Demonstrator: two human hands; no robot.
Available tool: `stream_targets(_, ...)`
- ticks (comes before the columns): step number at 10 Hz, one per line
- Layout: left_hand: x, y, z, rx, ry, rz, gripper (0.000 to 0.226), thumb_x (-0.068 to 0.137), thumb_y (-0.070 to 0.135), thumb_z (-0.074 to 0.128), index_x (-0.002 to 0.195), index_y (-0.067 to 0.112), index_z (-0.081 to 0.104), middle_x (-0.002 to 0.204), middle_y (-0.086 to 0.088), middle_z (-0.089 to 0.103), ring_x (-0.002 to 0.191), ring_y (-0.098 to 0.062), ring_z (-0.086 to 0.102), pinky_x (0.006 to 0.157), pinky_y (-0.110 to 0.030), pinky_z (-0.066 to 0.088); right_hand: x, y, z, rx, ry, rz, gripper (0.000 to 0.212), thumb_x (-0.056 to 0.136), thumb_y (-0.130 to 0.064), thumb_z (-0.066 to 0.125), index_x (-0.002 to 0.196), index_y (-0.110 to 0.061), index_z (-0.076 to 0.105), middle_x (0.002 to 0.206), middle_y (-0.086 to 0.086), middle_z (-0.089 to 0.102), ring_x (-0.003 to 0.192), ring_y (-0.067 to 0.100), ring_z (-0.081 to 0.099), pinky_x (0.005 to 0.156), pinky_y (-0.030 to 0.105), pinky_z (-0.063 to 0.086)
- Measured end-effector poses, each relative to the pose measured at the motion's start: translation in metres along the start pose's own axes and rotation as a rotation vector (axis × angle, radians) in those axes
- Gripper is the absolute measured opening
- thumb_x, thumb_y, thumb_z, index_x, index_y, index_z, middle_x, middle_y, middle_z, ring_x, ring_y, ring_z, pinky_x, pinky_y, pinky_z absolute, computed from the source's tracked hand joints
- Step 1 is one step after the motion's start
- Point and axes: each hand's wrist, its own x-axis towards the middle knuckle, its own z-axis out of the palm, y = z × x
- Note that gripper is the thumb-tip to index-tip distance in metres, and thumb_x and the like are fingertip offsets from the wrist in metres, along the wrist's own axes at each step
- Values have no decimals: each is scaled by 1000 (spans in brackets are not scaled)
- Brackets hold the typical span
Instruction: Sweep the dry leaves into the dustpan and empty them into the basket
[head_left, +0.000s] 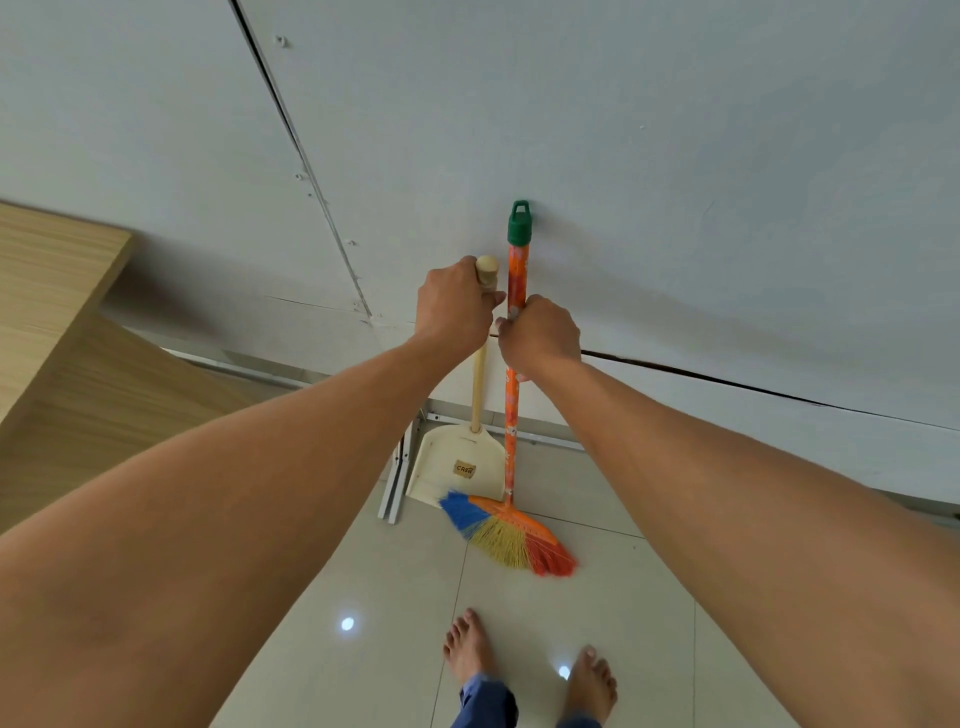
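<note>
A cream dustpan (460, 465) with a long wooden handle stands upright against the white wall. My left hand (453, 305) grips the top of that handle. Beside it leans a broom (511, 538) with an orange patterned stick, a green cap and blue, yellow and red bristles resting on the tiled floor. My right hand (539, 332) grips the orange stick below the green cap. No dry leaves and no basket are in view.
A wooden board or table (57, 332) juts in at the left. White metal strips (397, 483) stand against the wall left of the dustpan. My bare feet (530, 670) stand on pale floor tiles (363, 597) just behind the broom.
</note>
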Motion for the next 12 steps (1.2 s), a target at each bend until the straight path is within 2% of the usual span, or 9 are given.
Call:
stream_targets(1,-6,-1,2,-26,26,6,38,99,34,65,128,9,61,114,-9,70,87,-20,57,74,-28,45,-1,2,0,31,-7,27,29,95,-40,55,109,-15,58,101,3,67,78,26,69,68,34,59)
stream_targets(2,-11,-5,4,-47,38,5,37,99,35,65,125,10,61,114,-10,71,96,-27,64,77,-34,50,-2,2,-1,11,6,-9,28,97,-38,53,111,-16,60,102,2,67,78,23,66,67,32,56)
stream_targets(3,-12,-5,4,-72,64,4,36,99,35,65,123,9,62,113,-10,71,95,-26,64,78,-36,52,-4,-2,-1,12,13,-23,26,98,-36,52,113,-16,60,101,2,67,79,23,67,68,32,55)
stream_targets(4,-12,-2,3,-84,76,2,36,100,33,64,125,9,62,115,-8,71,87,-18,55,73,-28,43,-6,-5,-1,37,5,22,26,98,-35,53,113,-15,58,99,2,66,78,27,70,72,36,60)
stream_targets(7,-15,-1,-3,51,-21,-3,38,97,29,68,126,8,56,116,-12,66,86,-21,50,73,-31,41,-13,-12,-11,75,-10,68,29,96,-33,56,118,-14,53,105,4,61,88,29,68,75,41,60)
stream_targets(8,-20,1,-5,82,-47,-3,41,97,24,69,130,8,53,118,-11,64,88,-21,49,74,-31,41,-17,-12,-14,83,-15,81,31,93,-33,60,116,-14,51,97,3,55,87,29,67,73,42,61)
stream_targets(10,-34,-2,-1,97,-88,-41,50,96,22,69,138,7,46,126,-14,63,110,-31,61,82,-34,46,-35,-4,-23,94,-33,90,36,87,-32,67,111,-16,46,92,2,55,80,27,68,69,41,61)
stream_targets(11,-45,-7,5,98,-103,-80,52,97,27,68,139,10,45,122,-11,65,106,-30,64,83,-36,52,-48,6,-25,108,-45,109,36,85,-30,69,108,-17,44,91,1,58,78,24,66,66,40,62)
stream_targets(12,-59,-8,5,130,-131,-126,54,98,29,67,142,10,42,119,-11,65,103,-28,64,77,-33,51,-67,19,-26,96,-28,120,34,86,-27,69,105,-18,41,87,-3,52,74,22,64,64,35,60)
